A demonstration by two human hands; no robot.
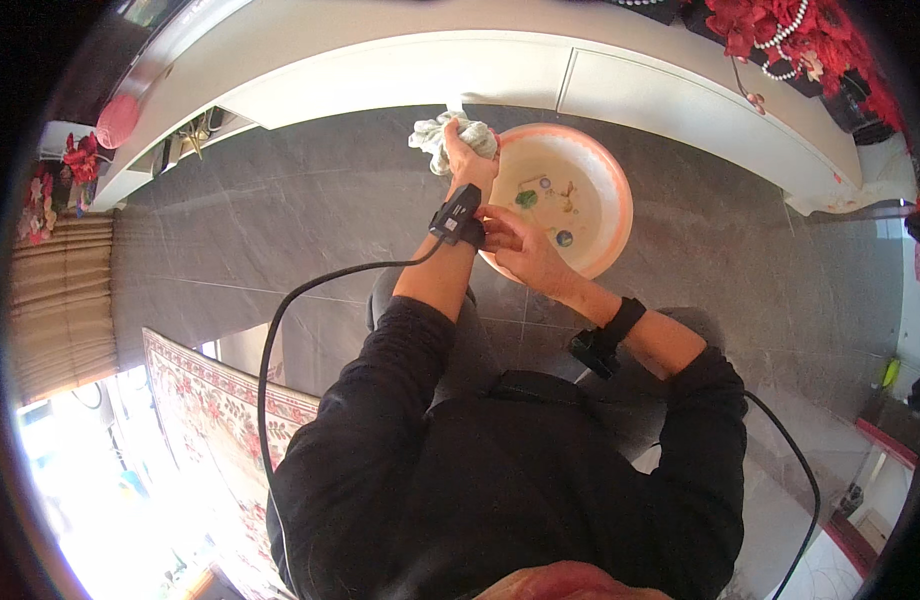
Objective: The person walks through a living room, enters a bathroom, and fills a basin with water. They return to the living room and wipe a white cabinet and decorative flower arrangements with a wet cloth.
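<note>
My left hand (471, 159) grips a bunched pale cloth (434, 141) beside the rim of a basin. A black device (455, 214) is strapped to my left wrist, its cable running back along the arm. At that strap, the fingers of my right hand (531, 251) touch the wristband's edge; whether they pinch it I cannot tell. Below both hands stands the round basin (619, 199) with an orange rim and a pale inside showing printed or submerged coloured shapes. Another strapped black device (599, 352) sits on my right wrist.
A long white cabinet (400, 79) runs along the far side of the dark tiled floor (227, 217). Red artificial flowers (827, 45) stand on it at the right. A floral patterned rug or cover (227, 420) lies at left. Black cables (269, 352) loop beside my arms.
</note>
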